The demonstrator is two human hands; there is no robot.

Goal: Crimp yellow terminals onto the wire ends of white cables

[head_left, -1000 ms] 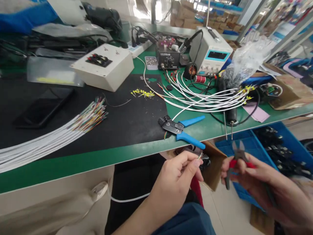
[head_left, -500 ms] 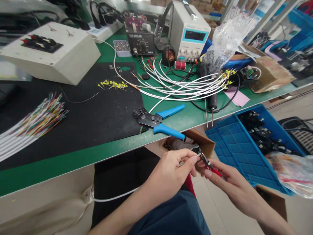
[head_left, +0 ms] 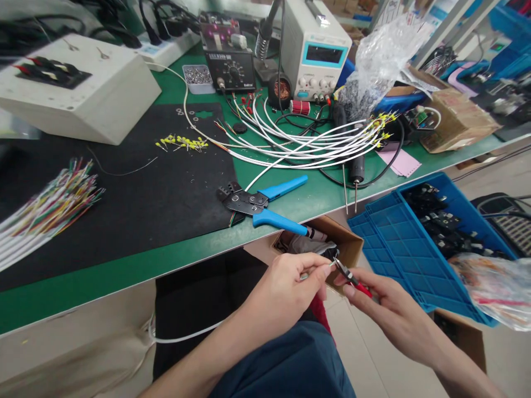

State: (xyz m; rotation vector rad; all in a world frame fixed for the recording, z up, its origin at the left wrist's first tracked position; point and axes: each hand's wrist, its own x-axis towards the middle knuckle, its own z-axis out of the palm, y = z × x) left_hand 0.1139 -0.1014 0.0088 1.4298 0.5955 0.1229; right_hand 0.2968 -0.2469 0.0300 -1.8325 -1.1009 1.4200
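Note:
My left hand (head_left: 286,287) pinches the thin wires at the end of a white cable (head_left: 186,335), whose length trails down to the left past my forearm. In my right hand (head_left: 381,296) are small red-handled cutting pliers (head_left: 352,279), closed round by the fingers. The jaws of the pliers meet the wire tip just beyond my left fingertips; whether they are fully closed on it I cannot tell. Above my hands, a blue-handled crimping tool (head_left: 259,204) lies at the bench edge. Behind it several white cables (head_left: 307,155) stretch across, with yellow pieces at their right ends.
A bundle of stripped cables (head_left: 45,213) and yellow components (head_left: 182,142) lie on the black mat (head_left: 136,204). Behind stand a grey box (head_left: 78,88), a soldering station (head_left: 230,69) and a power supply (head_left: 317,55). An open carton (head_left: 352,246) and a blue crate (head_left: 398,237) sit below the edge.
The view has shifted slightly, so the bench things appear a little further left. The pliers' jaws have moved slightly at the wire tip; both hands keep their hold.

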